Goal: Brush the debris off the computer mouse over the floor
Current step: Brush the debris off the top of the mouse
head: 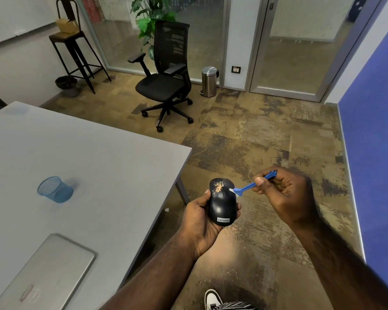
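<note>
My left hand (199, 220) grips the mouse (222, 203); my right hand (285, 193) pinches the brush (248, 187). I'd sweep leftward through the debris (218, 187), tilting it toward the floor (255, 135).

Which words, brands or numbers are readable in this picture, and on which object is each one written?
"Lenovo": on a small grey label at the near end of the black computer mouse.
Logo on the closed laptop lid: too blurred to read.
Wall socket plate: too small to read.
</note>
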Demonstrator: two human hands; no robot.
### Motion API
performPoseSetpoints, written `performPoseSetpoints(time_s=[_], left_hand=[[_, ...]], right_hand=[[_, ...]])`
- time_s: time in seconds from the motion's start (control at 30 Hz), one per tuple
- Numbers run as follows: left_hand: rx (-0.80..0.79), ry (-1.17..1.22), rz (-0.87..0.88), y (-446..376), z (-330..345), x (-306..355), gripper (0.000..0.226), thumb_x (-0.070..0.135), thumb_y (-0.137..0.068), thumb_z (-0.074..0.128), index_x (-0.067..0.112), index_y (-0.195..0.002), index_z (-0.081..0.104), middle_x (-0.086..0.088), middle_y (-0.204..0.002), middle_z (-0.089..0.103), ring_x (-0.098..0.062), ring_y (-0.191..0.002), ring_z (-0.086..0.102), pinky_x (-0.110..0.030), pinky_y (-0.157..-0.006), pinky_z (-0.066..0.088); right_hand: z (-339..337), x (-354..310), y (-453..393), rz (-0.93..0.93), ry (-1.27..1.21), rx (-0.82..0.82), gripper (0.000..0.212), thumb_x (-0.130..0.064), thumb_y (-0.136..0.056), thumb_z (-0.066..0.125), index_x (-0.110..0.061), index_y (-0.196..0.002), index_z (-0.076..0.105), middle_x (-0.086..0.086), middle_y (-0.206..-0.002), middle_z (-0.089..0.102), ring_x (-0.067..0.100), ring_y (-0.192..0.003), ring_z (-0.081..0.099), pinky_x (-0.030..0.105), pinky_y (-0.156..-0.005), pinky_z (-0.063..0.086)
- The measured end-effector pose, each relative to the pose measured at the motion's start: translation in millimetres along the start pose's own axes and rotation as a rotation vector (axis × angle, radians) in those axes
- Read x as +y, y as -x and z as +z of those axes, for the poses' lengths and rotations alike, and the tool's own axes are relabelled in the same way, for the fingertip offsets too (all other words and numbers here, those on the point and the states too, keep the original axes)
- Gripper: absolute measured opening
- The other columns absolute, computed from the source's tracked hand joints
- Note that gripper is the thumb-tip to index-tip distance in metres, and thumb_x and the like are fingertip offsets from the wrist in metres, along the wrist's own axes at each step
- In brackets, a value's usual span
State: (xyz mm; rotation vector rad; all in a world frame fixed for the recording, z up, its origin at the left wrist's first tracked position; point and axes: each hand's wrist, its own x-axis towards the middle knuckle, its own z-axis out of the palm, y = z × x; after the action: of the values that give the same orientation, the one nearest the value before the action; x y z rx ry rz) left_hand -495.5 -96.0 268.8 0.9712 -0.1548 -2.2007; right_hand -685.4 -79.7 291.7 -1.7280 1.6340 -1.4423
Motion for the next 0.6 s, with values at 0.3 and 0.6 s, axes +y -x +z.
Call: performPoseSetpoints(time_s=[0.3, 0.6], left_hand=[[0.009, 0.012, -0.002, -2, 0, 2, 0.051, 0.034, -0.102, 0.032, -0.007, -0.124, 0.055, -0.034, -0.112, 0.062, -0.04, -0.092, 0.063, -0.044, -0.081, 0.055], [0.024, 0.043, 0.024, -5, -2, 3, 0.049, 0.031, -0.102, 0.034, -0.004, -0.13, 0.054, -0.028, -0.129, 0.06, -0.036, -0.095, 0.066, -0.044, -0.076, 0.058]], right_hand=[[0, 0, 2, -0.036, -0.05, -0.047, 0.008, -0.011, -0.084, 0.066, -0.018, -0.085, 0.071, -0.005, -0.071, 0.072, 0.007, -0.063, 0.07, 0.035, -0.057, 0.059], [-1, -3, 7, -0.083, -0.131, -0.115, 0.014, -0.011, -0.084, 0.067, -0.024, -0.081, 0.071, -0.006, -0.071, 0.07, 0.011, -0.062, 0.07, 0.037, -0.055, 0.058]])
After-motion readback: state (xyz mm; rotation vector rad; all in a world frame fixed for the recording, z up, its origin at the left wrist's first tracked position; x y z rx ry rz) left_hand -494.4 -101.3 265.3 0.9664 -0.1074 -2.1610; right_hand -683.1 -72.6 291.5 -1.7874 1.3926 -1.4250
